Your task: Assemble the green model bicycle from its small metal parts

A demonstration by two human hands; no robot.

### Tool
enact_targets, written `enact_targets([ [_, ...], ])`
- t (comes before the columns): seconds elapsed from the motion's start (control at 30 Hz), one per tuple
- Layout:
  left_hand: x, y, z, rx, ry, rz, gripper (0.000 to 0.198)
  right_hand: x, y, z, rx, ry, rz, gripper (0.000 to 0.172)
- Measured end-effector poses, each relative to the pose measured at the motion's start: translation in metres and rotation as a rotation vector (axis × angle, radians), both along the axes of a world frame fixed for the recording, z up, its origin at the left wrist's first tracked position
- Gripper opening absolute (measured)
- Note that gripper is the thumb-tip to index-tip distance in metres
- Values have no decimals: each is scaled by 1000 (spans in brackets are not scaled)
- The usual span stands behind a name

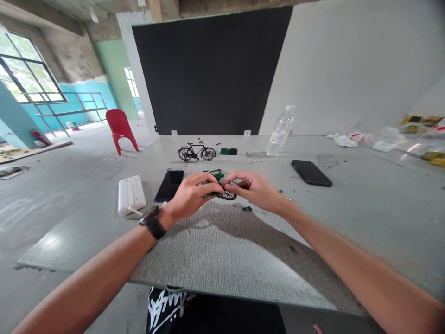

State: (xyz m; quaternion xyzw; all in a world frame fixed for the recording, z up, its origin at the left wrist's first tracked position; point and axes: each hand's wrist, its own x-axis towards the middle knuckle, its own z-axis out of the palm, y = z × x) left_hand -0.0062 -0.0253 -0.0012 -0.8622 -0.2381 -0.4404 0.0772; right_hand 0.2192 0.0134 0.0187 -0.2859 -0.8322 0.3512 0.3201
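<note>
One spoked wheel [228, 195] at the right grip [255, 188]

Green on grey
The model-bicycle frame [219, 176] between left hand [194, 191] and right hand [259, 189] is green, the wheel [229, 196] black; beyond them, a model bicycle [195, 152] is black; beneath, the tabletop [181, 260] is finely streaked grey.
</note>
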Motion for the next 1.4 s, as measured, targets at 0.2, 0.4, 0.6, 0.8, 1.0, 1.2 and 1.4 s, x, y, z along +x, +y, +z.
enact_targets([
  [0.2, 0, 0, -1, 62, 113, 17, 18, 0, 0, -3, 222, -125, -67, 34],
  [0.4, 1, 2, -4, 53, 136, 15, 18, 1, 1, -6, 410, -203, -45, 30],
  [0.6, 1, 5, -5, 33, 117, 24, 15, 1, 3, -7, 404, -180, -6, 22],
  [0.8, -1, 7, -9, 108, 161, 50, 18, 1, -1, -10, 477, -302, -71, 21],
  [1.0, 1, 5, -8, 107, 187, 54, 15, -2, -5, -9, 456, -329, -97, 21],
  [1.2, 5, 6, -8, -198, -125, 101, 14, 1, 3, -9, 206, 32, -104, 40],
  [1.4, 14, 13, -16, -636, -411, 202, 34, 0, -1, -11, 134, 121, -138, 43],
])
